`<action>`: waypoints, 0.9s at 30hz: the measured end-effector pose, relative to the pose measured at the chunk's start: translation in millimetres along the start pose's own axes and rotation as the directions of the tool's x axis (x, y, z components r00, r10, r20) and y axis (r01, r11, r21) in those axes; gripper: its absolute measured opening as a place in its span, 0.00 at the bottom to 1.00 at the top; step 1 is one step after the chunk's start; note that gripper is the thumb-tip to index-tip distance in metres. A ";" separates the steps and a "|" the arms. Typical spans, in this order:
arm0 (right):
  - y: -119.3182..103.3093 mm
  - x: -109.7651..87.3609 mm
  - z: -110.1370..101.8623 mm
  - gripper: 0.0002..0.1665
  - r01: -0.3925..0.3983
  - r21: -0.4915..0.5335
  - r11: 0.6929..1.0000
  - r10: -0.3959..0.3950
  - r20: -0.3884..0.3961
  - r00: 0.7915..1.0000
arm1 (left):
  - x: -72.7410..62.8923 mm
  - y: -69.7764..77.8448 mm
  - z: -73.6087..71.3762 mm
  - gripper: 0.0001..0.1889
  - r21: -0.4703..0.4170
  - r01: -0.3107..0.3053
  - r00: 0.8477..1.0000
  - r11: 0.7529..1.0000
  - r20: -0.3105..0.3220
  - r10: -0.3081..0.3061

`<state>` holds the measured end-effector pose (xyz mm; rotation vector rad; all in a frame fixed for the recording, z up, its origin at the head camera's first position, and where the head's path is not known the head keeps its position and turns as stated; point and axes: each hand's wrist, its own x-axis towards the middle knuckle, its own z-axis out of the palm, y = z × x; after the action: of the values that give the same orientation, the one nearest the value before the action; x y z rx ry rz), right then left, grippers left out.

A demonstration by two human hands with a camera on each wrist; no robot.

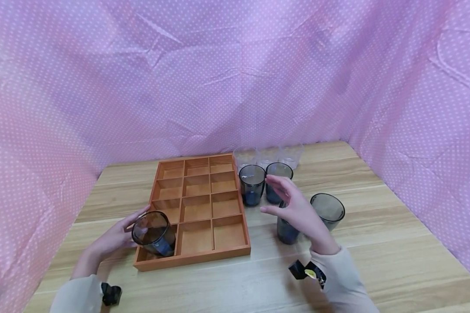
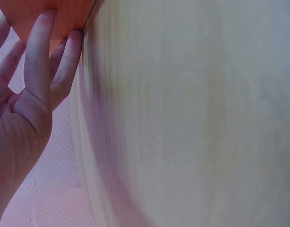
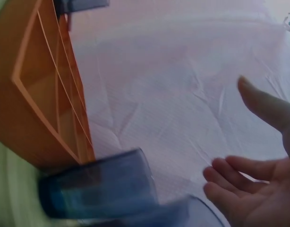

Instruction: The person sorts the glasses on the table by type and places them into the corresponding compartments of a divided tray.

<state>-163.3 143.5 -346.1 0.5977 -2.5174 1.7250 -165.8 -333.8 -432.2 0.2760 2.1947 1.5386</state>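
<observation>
A dark smoky glass (image 1: 152, 237) sits in the near left compartment of a wooden divided tray (image 1: 192, 261). Beside it, my left hand (image 1: 115, 239) has its fingers extended along the tray's left side; in the left wrist view, fingertips touch the orange-brown wood (image 2: 64, 19). My right hand (image 1: 297, 213) hovers over the smoky glasses right of the tray, thumb and fingers spread, holding nothing. Under it a smoky glass (image 1: 287, 232) is partly hidden. Another smoky glass (image 1: 329, 208) stands just right of that hand. Two more, a left one (image 1: 252, 187) and a right one (image 1: 276, 174), stand behind.
Several clear glasses (image 1: 268, 156) stand in a row at the back, by the tray's far right corner. The tray's other compartments show bare wood. Pink dotted cloth (image 1: 203, 78) closes off the back and sides of the wooden table (image 1: 384, 230).
</observation>
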 end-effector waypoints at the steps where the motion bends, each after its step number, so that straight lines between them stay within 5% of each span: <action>1: 0.0 -1.1 -3.8 0.44 0.011 -0.034 0.999 -0.010 0.016 1.000 | 0.2 0.0 -0.4 0.39 0.000 -0.001 1.000 1.000 0.001 0.001; 10: 5.1 -8.7 -28.6 0.43 0.088 -0.250 0.964 -0.063 0.109 0.992 | 1.0 0.3 -3.5 0.39 0.007 0.008 1.000 1.000 0.007 -0.008; 16: 6.6 -15.5 -40.2 0.45 0.124 -0.419 0.899 -0.081 0.120 0.989 | 1.1 0.6 -4.2 0.39 0.008 0.012 1.000 1.000 0.008 -0.012; 27: 11.0 -25.8 -54.9 0.48 0.144 -0.527 0.837 -0.048 0.192 0.980 | -0.5 4.2 -2.2 0.39 -0.003 0.013 1.000 1.000 0.006 -0.013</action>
<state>-153.4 204.2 -340.9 0.8249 -2.8404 0.8800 -166.7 -334.4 -427.5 0.2647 2.1855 1.5317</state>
